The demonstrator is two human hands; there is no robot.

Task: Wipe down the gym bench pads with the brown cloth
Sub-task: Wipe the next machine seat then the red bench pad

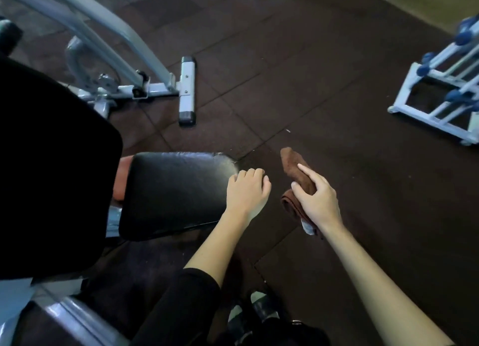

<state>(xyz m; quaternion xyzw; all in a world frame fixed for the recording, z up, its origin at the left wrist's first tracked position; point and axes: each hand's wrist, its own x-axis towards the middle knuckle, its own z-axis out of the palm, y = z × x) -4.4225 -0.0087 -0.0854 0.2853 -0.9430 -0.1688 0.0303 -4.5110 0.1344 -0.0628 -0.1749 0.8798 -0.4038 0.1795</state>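
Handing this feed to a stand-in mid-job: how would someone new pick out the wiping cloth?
Start at the black gym bench on the left, whose seat pad juts toward the middle. Right of that pad's end, over the dark floor, the right hand grips the brown cloth. Unlike the smooth black pad beside it, it is folded brown towelling with a white tag at its lower end.

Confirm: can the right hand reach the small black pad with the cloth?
Probably yes: right hand holds the brown cloth just beside the pad; only the left hand at its end sits between.
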